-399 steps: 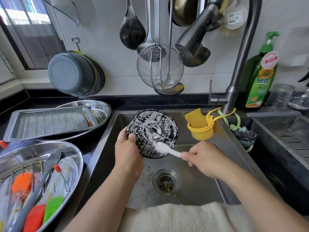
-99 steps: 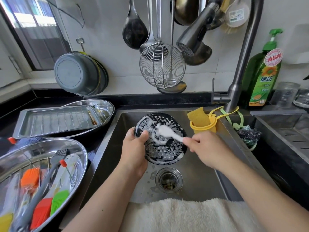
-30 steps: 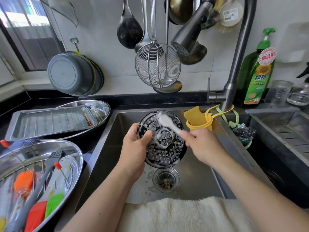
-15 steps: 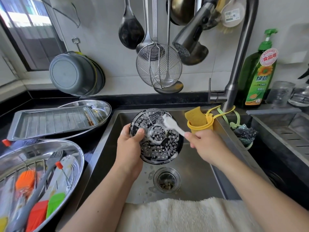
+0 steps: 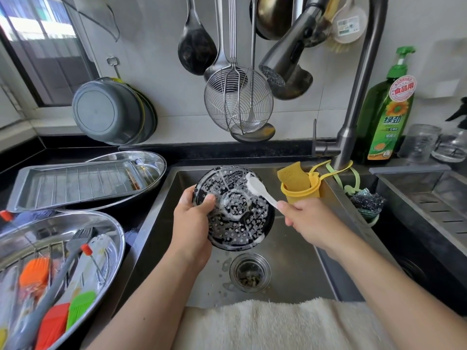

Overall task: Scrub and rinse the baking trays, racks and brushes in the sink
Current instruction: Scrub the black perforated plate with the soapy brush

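gripping the soapy perforated round tray (image 5: 235, 210) over the sink (image 5: 298, 261), your left hand (image 5: 192, 218) curls round its rim, thumb on its face; your right hand (image 5: 307, 221) pinches the white brush (image 5: 260, 189), its head touching the tray's upper edge.

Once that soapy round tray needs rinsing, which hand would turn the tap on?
Probably the right hand: it is nearer the tap lever and only holds the light brush, while the left hand grips the tray.

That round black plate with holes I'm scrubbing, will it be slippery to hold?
Probably slippery: the perforated plate is coated in suds. It looks stiff, keeping its shape gripped at one edge by the left hand. Likely light, since one hand holds it up.
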A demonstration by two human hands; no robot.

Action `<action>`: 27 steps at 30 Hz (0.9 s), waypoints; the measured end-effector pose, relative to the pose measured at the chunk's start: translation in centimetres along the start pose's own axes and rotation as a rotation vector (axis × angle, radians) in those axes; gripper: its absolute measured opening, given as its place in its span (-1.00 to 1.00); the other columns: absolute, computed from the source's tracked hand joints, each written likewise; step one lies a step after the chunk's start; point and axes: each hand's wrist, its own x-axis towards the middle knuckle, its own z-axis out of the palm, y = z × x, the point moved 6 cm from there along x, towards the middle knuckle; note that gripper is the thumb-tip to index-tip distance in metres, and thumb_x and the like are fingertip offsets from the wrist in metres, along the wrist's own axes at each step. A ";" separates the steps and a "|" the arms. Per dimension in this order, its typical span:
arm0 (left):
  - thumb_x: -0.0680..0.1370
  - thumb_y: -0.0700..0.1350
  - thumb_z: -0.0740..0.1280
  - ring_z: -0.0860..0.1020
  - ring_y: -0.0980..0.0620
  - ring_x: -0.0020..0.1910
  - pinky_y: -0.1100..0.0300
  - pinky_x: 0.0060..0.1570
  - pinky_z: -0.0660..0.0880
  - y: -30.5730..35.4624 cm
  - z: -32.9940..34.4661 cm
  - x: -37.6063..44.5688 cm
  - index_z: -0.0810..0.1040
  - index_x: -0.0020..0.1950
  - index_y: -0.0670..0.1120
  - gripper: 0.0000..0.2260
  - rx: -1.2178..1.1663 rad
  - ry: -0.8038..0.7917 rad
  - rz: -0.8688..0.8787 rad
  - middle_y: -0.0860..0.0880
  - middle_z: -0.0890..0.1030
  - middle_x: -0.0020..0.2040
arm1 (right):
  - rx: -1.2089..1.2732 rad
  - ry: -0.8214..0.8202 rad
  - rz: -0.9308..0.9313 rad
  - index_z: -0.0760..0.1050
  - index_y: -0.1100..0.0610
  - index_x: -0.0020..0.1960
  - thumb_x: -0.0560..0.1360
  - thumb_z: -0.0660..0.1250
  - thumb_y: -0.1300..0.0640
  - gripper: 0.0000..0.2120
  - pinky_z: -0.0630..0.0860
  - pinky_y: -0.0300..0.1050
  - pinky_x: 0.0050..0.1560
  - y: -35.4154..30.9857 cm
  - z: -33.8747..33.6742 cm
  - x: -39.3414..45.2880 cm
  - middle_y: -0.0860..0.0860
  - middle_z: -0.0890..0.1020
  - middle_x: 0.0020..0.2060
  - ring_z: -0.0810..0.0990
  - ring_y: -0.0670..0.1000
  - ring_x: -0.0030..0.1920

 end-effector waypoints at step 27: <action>0.69 -0.31 0.24 0.70 -0.16 0.12 -0.15 0.12 0.62 0.3 -2.4 0.8 0.57 0.15 -0.01 -0.78 -0.196 0.234 -0.014 -0.13 0.71 0.14 | -0.046 -0.154 0.154 0.55 0.12 -0.29 0.62 0.27 -0.19 -0.53 0.33 -0.11 -0.27 1.5 1.0 0.0 0.02 0.49 -0.42 0.43 0.04 -0.36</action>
